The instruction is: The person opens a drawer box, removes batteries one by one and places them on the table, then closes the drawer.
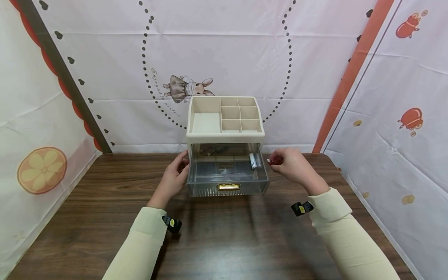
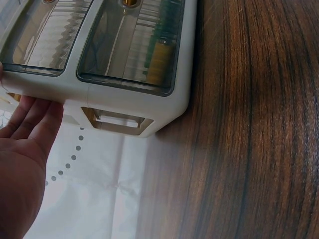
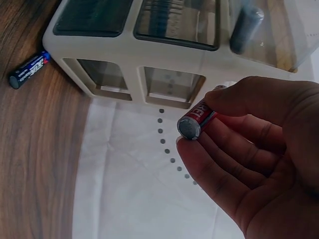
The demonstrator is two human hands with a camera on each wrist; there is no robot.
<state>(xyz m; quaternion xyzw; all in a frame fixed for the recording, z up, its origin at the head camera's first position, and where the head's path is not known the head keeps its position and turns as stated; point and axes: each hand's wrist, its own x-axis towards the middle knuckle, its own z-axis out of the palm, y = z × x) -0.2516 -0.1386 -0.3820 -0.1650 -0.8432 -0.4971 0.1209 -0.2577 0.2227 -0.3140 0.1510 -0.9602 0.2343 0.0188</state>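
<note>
My right hand [image 1: 292, 167] is just off the right side of a cream drawer organizer [image 1: 225, 137]. Its thumb and fingers pinch a small red battery [image 3: 197, 119], flat end outward in the right wrist view. My left hand [image 1: 172, 177] holds the organizer's left side. In the left wrist view its fingers [image 2: 47, 124] lie against the side frame. The clear top drawer [image 1: 227, 186] with a gold handle [image 1: 228, 187] is pulled out. In it lie a white battery [image 1: 252, 161] along the right wall, another cylinder beside it, and small dark items at the back.
A blue battery [image 3: 30, 69] lies on the wooden table [image 1: 105, 217] by the organizer's base. Divided compartments [image 1: 241, 112] form the organizer's top. A lower drawer holds something yellow and green [image 2: 159, 62]. Printed cloth [image 1: 224, 50] hangs behind and at both sides.
</note>
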